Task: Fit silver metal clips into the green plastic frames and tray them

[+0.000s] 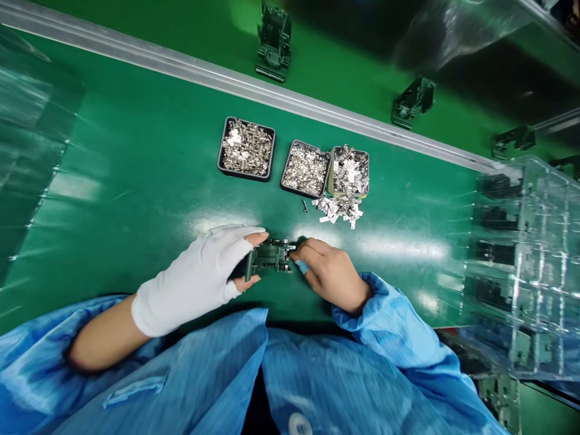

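Observation:
My left hand, in a white glove with bare fingertips, grips a dark plastic housing by its left end, thumb on one side and fingers on the other. The housing lies low over the green mat, its open side facing up, with small metal bits along its right end. My right hand, ungloved and with a blue wrap on one finger, is closed at that right end. Its fingertips pinch together there; whatever they hold is too small or hidden to make out.
Three small trays of metal parts stand beyond my hands. Loose flat metal pieces and a screw-like piece lie before them. Past a metal rail sit more dark housings. A clear compartmented tray holding housings is at right.

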### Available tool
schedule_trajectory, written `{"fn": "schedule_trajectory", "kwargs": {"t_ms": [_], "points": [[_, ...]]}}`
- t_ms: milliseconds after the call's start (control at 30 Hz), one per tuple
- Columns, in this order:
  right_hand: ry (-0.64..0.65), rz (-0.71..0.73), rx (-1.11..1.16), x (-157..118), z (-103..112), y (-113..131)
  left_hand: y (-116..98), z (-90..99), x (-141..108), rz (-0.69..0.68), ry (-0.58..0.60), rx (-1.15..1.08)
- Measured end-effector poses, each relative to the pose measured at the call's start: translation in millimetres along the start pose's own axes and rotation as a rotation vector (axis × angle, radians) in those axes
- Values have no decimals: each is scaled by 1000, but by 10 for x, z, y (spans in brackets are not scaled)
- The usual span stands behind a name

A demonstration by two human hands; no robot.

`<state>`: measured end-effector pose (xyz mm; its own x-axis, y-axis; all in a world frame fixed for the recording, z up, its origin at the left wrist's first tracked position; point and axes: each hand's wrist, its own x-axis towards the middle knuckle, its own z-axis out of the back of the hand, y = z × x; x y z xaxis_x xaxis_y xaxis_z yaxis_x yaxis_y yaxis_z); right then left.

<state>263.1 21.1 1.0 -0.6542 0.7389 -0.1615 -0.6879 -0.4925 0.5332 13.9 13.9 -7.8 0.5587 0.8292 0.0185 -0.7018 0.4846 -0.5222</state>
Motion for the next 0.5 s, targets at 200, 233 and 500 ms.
{"fn": "schedule_trajectory", "kwargs": {"t_ms": [200, 233, 500], "points": [[55, -64, -34, 35, 25, 86, -2, 7, 0, -39, -18, 50], [55, -70, -44, 36, 24, 85, -6, 12, 3, -39, -19, 47], [32, -10, -9, -8, 9, 35, -21, 16, 21, -36, -13, 47]]}}
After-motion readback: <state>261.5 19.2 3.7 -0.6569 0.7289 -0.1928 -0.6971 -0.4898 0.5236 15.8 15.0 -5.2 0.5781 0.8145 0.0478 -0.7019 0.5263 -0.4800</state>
